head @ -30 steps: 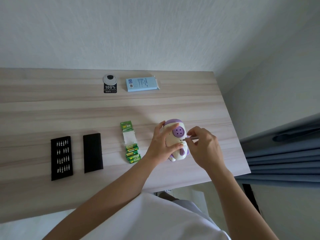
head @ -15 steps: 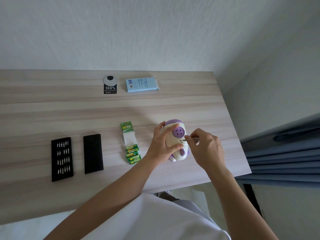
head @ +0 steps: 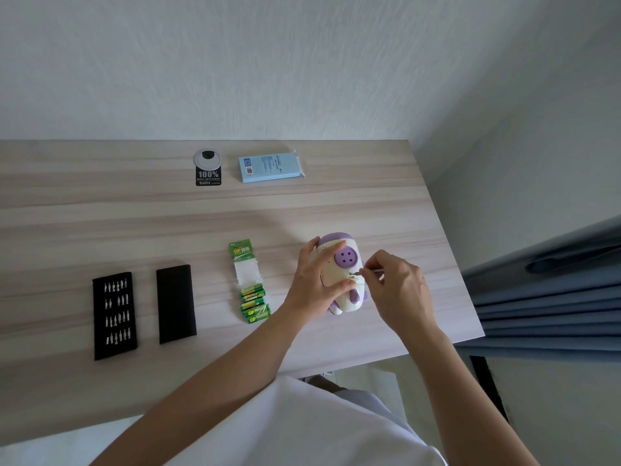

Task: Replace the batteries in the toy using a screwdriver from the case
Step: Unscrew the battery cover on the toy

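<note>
A cream and purple toy point(head: 346, 264) lies on its back on the wooden table point(head: 100, 223), towards the right. My left hand point(head: 312, 284) grips it from the left side, thumb on its underside. My right hand point(head: 396, 287) pinches a thin silver screwdriver point(head: 371, 272), whose tip touches the toy's underside just below the purple round part. A green strip of batteries point(head: 252, 294) lies left of the toy. The open black case tray point(head: 114, 314) with several bits sits at the far left, its black lid point(head: 175, 303) beside it.
A light blue box point(head: 270, 167) and a round grey cable port with a black sticker point(head: 208, 166) sit near the table's far edge. The table's right edge is close to my right hand; blue curtains point(head: 554, 287) hang beyond it.
My right hand's fingers have shifted slightly on the screwdriver while its tip stays at the toy. My left hand and the toy have stayed put.
</note>
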